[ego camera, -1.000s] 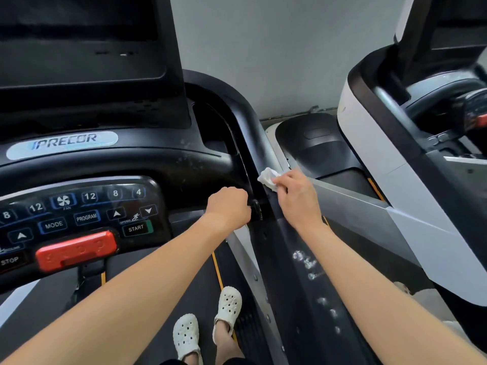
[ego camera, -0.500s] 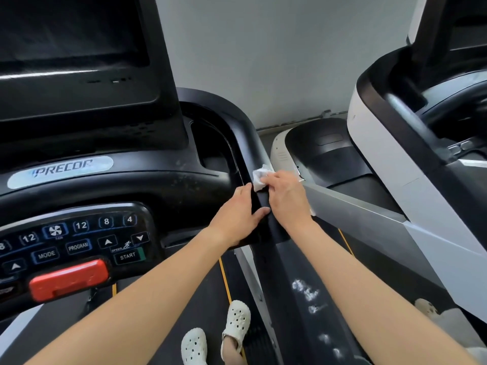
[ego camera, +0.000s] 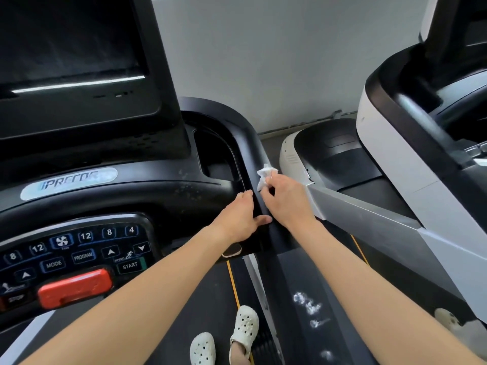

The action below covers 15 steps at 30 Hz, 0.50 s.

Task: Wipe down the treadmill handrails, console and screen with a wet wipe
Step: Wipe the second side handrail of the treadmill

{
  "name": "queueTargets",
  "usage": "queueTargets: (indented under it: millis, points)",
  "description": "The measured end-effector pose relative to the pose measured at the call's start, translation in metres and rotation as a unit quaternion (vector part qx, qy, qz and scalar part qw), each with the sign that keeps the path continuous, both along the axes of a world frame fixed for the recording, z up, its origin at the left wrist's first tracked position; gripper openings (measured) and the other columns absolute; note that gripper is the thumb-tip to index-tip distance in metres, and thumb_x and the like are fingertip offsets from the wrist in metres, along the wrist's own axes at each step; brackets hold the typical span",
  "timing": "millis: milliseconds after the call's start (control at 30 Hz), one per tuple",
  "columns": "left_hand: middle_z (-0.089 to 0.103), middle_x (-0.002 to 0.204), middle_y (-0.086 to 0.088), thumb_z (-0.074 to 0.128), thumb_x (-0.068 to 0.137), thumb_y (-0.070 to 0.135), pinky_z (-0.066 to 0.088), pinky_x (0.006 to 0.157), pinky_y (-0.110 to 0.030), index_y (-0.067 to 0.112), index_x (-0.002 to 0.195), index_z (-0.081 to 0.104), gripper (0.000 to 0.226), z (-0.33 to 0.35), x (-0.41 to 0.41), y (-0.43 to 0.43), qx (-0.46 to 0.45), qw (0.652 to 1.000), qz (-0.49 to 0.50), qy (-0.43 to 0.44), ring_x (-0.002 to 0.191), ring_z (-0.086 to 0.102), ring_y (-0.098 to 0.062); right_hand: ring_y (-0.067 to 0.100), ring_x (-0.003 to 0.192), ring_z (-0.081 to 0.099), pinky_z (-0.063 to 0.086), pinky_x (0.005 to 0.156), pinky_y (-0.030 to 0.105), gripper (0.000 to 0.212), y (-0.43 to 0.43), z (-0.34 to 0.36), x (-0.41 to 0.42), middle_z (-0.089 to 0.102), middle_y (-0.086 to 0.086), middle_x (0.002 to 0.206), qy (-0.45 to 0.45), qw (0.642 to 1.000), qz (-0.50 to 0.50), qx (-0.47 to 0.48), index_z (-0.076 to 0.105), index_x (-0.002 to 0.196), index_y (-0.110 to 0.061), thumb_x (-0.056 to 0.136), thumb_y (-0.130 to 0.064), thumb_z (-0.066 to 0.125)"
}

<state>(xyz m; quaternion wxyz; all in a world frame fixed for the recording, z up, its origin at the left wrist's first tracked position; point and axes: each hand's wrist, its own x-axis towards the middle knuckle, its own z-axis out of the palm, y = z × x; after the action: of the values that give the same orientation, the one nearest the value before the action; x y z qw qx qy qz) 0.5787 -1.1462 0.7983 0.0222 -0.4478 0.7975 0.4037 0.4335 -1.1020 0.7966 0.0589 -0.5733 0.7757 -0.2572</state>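
A crumpled white wet wipe (ego camera: 264, 175) is pinched in my right hand (ego camera: 286, 198) and lies against the black right handrail (ego camera: 295, 293) where it meets the console. My left hand (ego camera: 241, 216) grips the inner side of the same rail just below, thumb over the top. The black console (ego camera: 163, 191) with its button panel (ego camera: 79, 251) and red stop bar (ego camera: 75, 287) spreads to the left. The dark screen (ego camera: 68, 40) stands above it at the upper left.
A cup recess (ego camera: 216, 156) sits in the console's right corner. White smears (ego camera: 307, 305) mark the rail nearer to me. A second treadmill (ego camera: 395, 164) stands close on the right. My feet in white clogs (ego camera: 243, 329) stand on the belt below.
Both hands have slid up the right handrail toward the console. My left hand went from a closed fist beside the rail to gripping it. The view has tilted up.
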Motion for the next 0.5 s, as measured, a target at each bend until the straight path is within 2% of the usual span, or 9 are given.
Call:
queueTargets:
  millis: [67,133,167,200,233,300,400,500]
  points:
    - [0.056,0.132,-0.004,0.074,0.089,0.055,0.053,0.093,-0.037,0.014,0.137,0.044,0.07,-0.001,-0.001,-0.003,-0.004,1.0,-0.002,-0.01,0.107,0.062,-0.022,0.022,0.091,0.065,0.054,0.083,0.037,0.013,0.018,-0.003,0.002,0.07,0.006,0.096,-0.005,0.999,0.037,-0.025,0.071,0.103,-0.009,0.101,-0.015,0.06]
    - [0.057,0.121,-0.003,0.076,0.088,0.053,0.051,0.084,-0.033,0.015,0.127,0.047,0.061,-0.002,-0.001,-0.005,-0.007,1.0,-0.002,-0.015,0.097,0.06,-0.019,0.026,0.116,0.061,0.047,0.102,0.037,0.024,0.028,-0.007,0.003,0.069,0.014,0.12,-0.011,0.998,0.056,0.012,0.069,0.119,-0.001,0.103,-0.013,0.055]
    - [0.057,0.118,-0.002,0.076,0.088,0.052,0.049,0.08,-0.031,0.015,0.124,0.047,0.059,-0.002,-0.001,-0.005,-0.006,1.0,-0.001,-0.015,0.094,0.059,-0.018,0.03,0.121,0.06,0.045,0.105,0.038,0.027,0.027,-0.009,0.002,0.068,0.017,0.125,-0.009,0.998,0.053,0.024,0.067,0.122,0.002,0.104,-0.013,0.055]
    - [0.057,0.116,-0.002,0.076,0.088,0.052,0.048,0.078,-0.03,0.015,0.125,0.047,0.059,-0.002,-0.001,-0.005,-0.003,1.0,-0.001,-0.015,0.092,0.059,-0.018,0.031,0.115,0.064,0.047,0.101,0.036,0.023,0.023,-0.012,0.002,0.069,0.017,0.121,-0.004,0.999,0.048,0.014,0.068,0.118,0.002,0.102,-0.01,0.058]
    - [0.057,0.116,-0.002,0.076,0.088,0.052,0.048,0.078,-0.03,0.015,0.126,0.047,0.06,-0.001,-0.002,-0.005,0.003,1.0,-0.001,-0.016,0.094,0.059,-0.018,0.028,0.102,0.067,0.049,0.091,0.031,0.016,0.018,-0.014,0.002,0.071,0.015,0.111,0.003,0.999,0.039,-0.01,0.07,0.11,0.0,0.1,-0.007,0.06]
    - [0.058,0.121,-0.002,0.075,0.089,0.053,0.053,0.088,-0.035,0.015,0.13,0.046,0.063,0.0,-0.003,-0.005,0.01,1.0,-0.003,-0.019,0.103,0.061,-0.02,0.018,0.078,0.057,0.041,0.072,0.026,0.01,0.004,-0.008,0.001,0.069,0.007,0.094,-0.031,0.999,-0.003,-0.024,0.068,0.098,-0.009,0.1,-0.007,0.058]
    - [0.058,0.127,-0.002,0.073,0.089,0.054,0.054,0.096,-0.041,0.016,0.133,0.046,0.064,-0.002,-0.003,-0.003,0.011,1.0,-0.003,-0.02,0.111,0.062,-0.022,0.023,0.075,0.059,0.048,0.07,0.038,0.016,-0.004,-0.006,0.0,0.068,0.003,0.087,-0.07,0.997,-0.035,0.011,0.067,0.095,-0.015,0.102,-0.01,0.053]
    - [0.057,0.136,-0.005,0.071,0.091,0.055,0.052,0.098,-0.035,0.016,0.145,0.04,0.073,-0.001,-0.002,0.0,0.008,1.0,-0.002,-0.02,0.115,0.061,-0.021,0.014,0.072,0.056,0.047,0.067,0.032,0.024,0.017,-0.008,0.005,0.06,-0.014,0.084,-0.09,0.996,-0.016,-0.007,0.063,0.092,-0.021,0.097,-0.001,0.051]
